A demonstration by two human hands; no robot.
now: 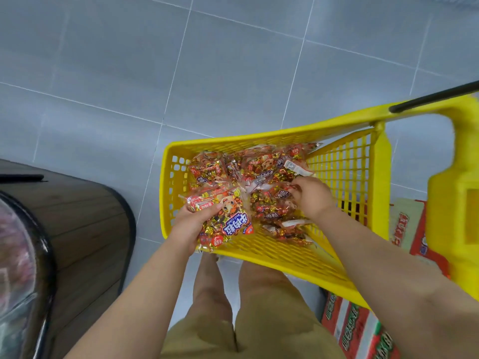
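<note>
I have the yellow basket in view, its floor heaped with candy bags. At the basket's near-left corner the front bag lies over the rim, with my left hand wrapped round its edge, thumb on top. Mid-basket, my right hand pinches the middle bag with bent fingers.

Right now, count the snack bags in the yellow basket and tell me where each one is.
6 snack bags show in the basket: one held by the left hand, near-left; one gripped by the right hand, centre; three along the far wall; one near-right. Overlaps may hide more.
</note>
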